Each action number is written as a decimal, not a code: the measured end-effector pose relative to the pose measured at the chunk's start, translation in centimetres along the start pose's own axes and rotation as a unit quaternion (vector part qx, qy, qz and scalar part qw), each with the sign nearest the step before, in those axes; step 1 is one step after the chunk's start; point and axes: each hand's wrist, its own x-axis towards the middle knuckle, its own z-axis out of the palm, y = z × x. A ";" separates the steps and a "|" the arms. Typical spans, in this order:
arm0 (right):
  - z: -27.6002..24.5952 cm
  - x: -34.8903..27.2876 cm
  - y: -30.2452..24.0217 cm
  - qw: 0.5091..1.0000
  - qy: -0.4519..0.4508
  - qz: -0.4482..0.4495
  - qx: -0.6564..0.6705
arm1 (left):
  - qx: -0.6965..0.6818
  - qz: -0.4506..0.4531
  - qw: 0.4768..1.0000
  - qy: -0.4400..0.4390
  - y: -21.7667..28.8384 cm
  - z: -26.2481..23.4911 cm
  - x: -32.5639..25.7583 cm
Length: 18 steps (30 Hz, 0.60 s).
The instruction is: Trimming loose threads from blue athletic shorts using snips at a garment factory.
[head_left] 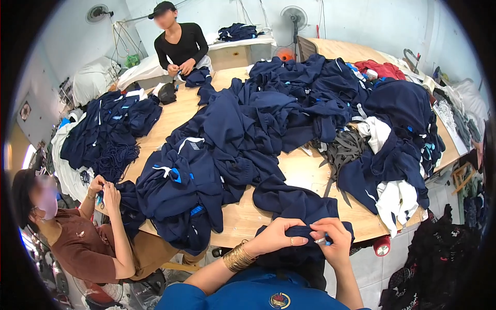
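Navy-blue garment (298,202), crumpled, draped over the near edge of the wooden table (299,173), small white-and-blue object (322,241) at its bunched fold.

Bare table (302,174) just right of centre leaves passage; heaped navy clothes (237,119) block the middle, grey straps (345,150) its right side.

Navy garment (294,202) — tan tabletop (305,173) — black, perhaps red-patterned cloth heap (434,263).
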 end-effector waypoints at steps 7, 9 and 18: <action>0.0 -0.1 0.1 0.996 -0.012 0.067 0.052 | 0.074 0.040 0.996 0.007 -0.5 0.1 -0.4; -0.1 0.3 -0.7 0.996 -0.006 0.068 0.055 | 0.109 0.055 0.992 0.013 -0.4 0.0 -0.4; 0.1 -0.3 -0.1 0.999 -0.004 0.029 -0.034 | 0.121 0.065 0.991 0.002 -1.0 0.3 -0.3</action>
